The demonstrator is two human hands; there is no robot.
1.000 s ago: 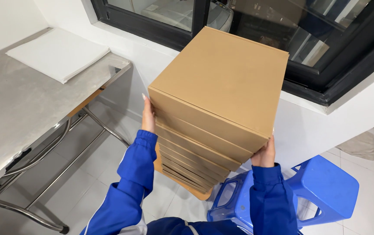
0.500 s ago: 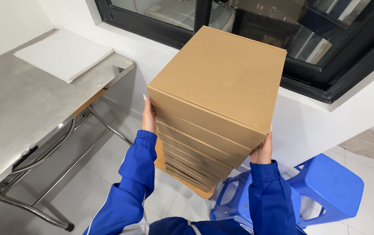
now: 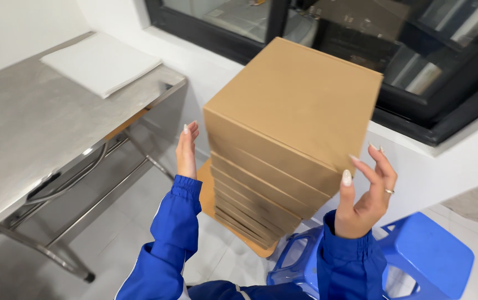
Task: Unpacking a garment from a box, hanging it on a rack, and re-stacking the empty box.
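A tall stack of several flat brown cardboard boxes (image 3: 283, 133) stands in front of me on a wooden seat (image 3: 208, 194). My left hand (image 3: 187, 151) is held flat, fingers up, just left of the stack and apart from it. My right hand (image 3: 367, 191) is open with fingers spread, a little off the stack's right corner, a ring on one finger. Both arms wear blue sleeves. Neither hand holds anything.
A steel table (image 3: 33, 139) stands at the left with a white folded sheet (image 3: 100, 64) on it. Two blue plastic stools (image 3: 417, 261) sit at the lower right. A white wall ledge and a dark-framed window (image 3: 417, 66) lie behind the stack.
Both hands gripped the sides of the stack before; now they have let go and moved outward. The stack stands on its own.
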